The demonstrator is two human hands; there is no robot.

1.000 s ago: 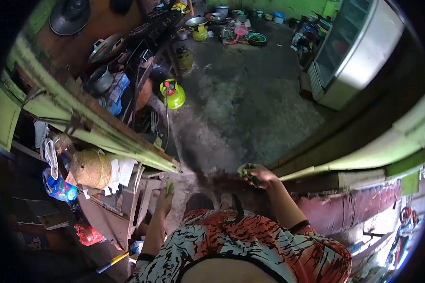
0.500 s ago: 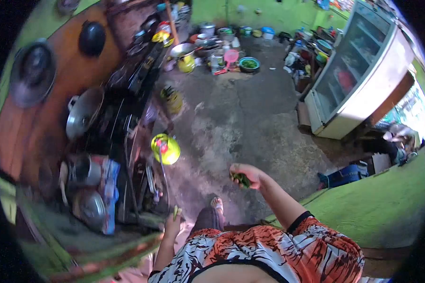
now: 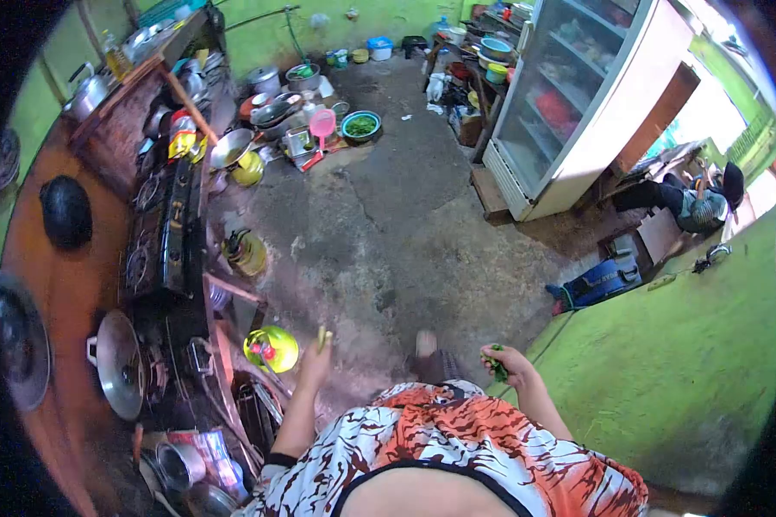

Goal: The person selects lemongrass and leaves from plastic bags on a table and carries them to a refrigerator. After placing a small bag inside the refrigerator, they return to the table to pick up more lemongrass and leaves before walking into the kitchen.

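Observation:
My left hand is raised in front of me, its fingers closed on a pale green stalk whose end sticks up past the fingertips. The nearest thing to it is a yellow-green gas cylinder with a red fitting, standing on the floor. On the other side of my body, my right hand is closed around a small bunch of green leaves. Some of the leaves show between the fingers. One of my feet is visible between the hands, slightly blurred.
A stove and a lidless pan line the left counter. Ahead on the floor are a basin of greens, a pink strainer and several pots. A glass-door fridge stands right, beyond a green wall.
The view has shifted forward and turned, bringing the basin and fridge closer. My right hand has lowered towards my body; my left hand has lifted. Both keep hold of their greens.

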